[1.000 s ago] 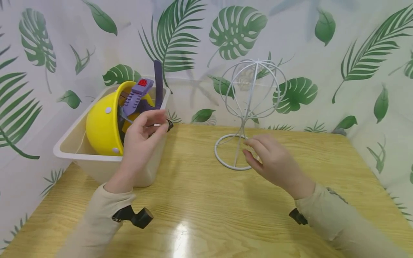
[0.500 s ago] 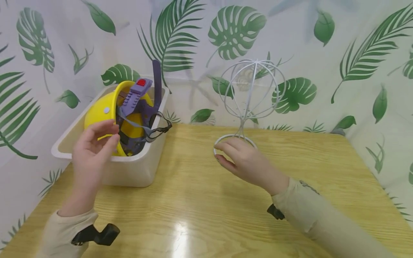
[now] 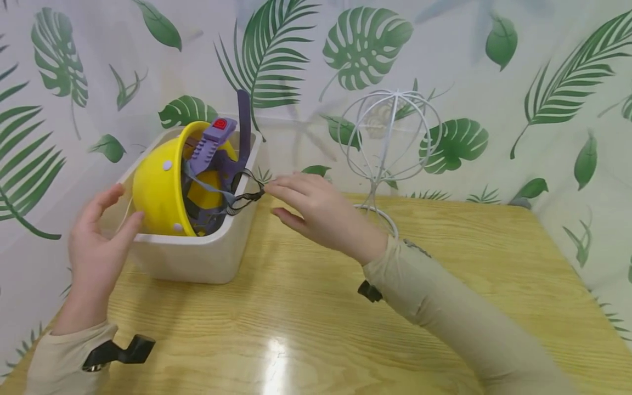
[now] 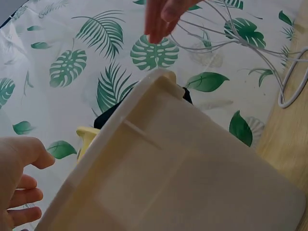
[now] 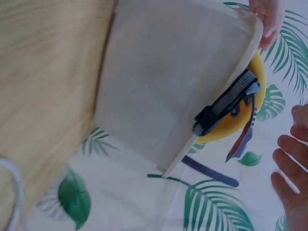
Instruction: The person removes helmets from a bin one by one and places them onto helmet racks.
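Wood counter (image 3: 316, 312) is running back to the wall (image 3: 459, 71), which is showing green leaf print and also closing in the left side. Light is glaring off the front of the counter. Bin (image 3: 192, 260) is sitting at back left, helmet (image 3: 155, 184) lying tilted inside, its hollow facing right. Harness (image 3: 209, 148) is sticking up past the rim; black strap (image 3: 247, 195) is hanging over the right rim. Wire stand (image 3: 387, 137) is standing upright near the back edge, right of the bin.

Bare wood is spreading in front of the bin and across to the slanting right edge. Right arm is crossing in front of the stand's base.

Left hand (image 3: 96, 247) is opening wide at the bin's left front rim, thumb and forefinger parting beside the helmet; can't tell contact. Right hand (image 3: 323, 211) is holding fingers nearly straight, thumb apart, tips pointing at the strap, touch unclear.
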Demonstrator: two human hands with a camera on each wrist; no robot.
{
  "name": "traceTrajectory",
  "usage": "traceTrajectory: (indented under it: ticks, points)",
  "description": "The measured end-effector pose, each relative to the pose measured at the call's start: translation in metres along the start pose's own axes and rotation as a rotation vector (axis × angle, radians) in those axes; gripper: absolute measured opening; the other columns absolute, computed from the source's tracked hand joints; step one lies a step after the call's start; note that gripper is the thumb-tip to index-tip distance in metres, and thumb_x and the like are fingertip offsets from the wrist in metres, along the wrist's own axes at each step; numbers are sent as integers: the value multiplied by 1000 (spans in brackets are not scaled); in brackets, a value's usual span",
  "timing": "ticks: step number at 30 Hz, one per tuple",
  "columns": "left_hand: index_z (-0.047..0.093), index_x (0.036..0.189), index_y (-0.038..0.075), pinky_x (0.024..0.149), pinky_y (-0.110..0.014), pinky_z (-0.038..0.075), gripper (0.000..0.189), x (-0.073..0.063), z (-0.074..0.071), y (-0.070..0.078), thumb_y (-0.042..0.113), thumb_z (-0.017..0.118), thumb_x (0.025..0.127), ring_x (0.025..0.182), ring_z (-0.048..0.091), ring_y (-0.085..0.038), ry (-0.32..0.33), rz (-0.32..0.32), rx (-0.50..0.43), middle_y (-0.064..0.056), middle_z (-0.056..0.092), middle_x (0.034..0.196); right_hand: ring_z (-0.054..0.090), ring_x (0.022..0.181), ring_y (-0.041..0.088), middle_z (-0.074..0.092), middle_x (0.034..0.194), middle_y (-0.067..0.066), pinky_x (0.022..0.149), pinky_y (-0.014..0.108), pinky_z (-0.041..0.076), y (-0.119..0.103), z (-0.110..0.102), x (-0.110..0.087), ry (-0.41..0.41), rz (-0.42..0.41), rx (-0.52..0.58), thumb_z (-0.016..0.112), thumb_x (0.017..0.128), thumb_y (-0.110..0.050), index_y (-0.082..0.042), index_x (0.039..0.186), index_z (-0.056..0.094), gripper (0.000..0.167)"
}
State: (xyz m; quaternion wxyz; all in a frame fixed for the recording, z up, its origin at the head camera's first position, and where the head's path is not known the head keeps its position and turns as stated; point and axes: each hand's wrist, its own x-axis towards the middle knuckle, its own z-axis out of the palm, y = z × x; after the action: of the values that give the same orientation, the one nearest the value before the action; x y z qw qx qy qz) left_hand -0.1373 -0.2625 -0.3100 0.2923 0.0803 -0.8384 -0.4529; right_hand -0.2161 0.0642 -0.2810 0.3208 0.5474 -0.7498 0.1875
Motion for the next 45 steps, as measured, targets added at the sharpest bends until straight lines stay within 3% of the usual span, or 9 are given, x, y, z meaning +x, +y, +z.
traceTrajectory:
  ticks: [3,4,8,10,15,23,30,37,45]
  points:
    - [52,138,15,70,-11,41,53,1,-2,-11,18,67,88,82,54,-4,15,11,62,-3,48,138,59,112,23,65,118,11,98,29,42,1,6,23,10,-14,12,65,90,-13,-1,119,64,31]
    - [51,139,14,82,-15,41,54,1,-2,-14,18,67,87,85,56,-7,17,23,76,-4,48,138,59,113,23,64,119,11,99,27,41,1,8,30,-3,-12,18,64,91,-13,-1,120,63,31]
    - [46,141,9,109,-39,23,60,-2,-3,-26,17,69,86,130,36,-23,4,50,89,-10,44,142,59,113,21,64,121,11,98,25,41,2,14,57,-77,-11,43,62,93,-14,-1,121,63,31]
    - [44,142,8,110,-45,22,63,-4,-3,-30,18,69,86,132,34,-28,1,56,103,-12,42,143,57,116,21,63,123,11,101,23,38,1,18,72,-121,-9,65,61,94,-14,-1,123,62,32]
    - [39,145,9,111,-41,18,68,-10,-3,-36,22,70,86,133,30,-23,42,30,59,-7,37,145,49,126,18,56,133,9,105,19,28,-1,29,106,-207,-9,62,55,97,-15,-2,131,57,36]
    - [32,146,18,111,-31,14,73,-15,3,-45,24,71,84,133,27,-14,135,-5,-47,0,29,145,42,130,18,50,139,6,108,19,21,4,52,147,-333,-30,-111,48,100,-13,-5,136,51,38]
    - [35,145,14,109,-32,17,73,-17,6,-50,23,72,83,130,30,-17,167,23,-34,-4,33,143,36,135,15,45,144,2,109,22,20,5,69,159,-559,-82,-283,49,100,-13,-11,141,47,40]
    - [38,144,16,108,-32,20,73,-17,7,-54,24,74,81,126,33,-16,195,75,-29,-3,36,141,42,130,23,53,134,9,109,27,25,5,75,162,-518,-216,-374,44,102,-10,-5,125,55,26]
    - [40,143,16,106,-32,22,73,-20,7,-56,25,76,80,123,34,-16,199,68,-11,-2,39,140,52,111,31,58,118,14,102,34,39,6,85,157,-482,-375,-538,31,101,-2,-3,125,50,31]
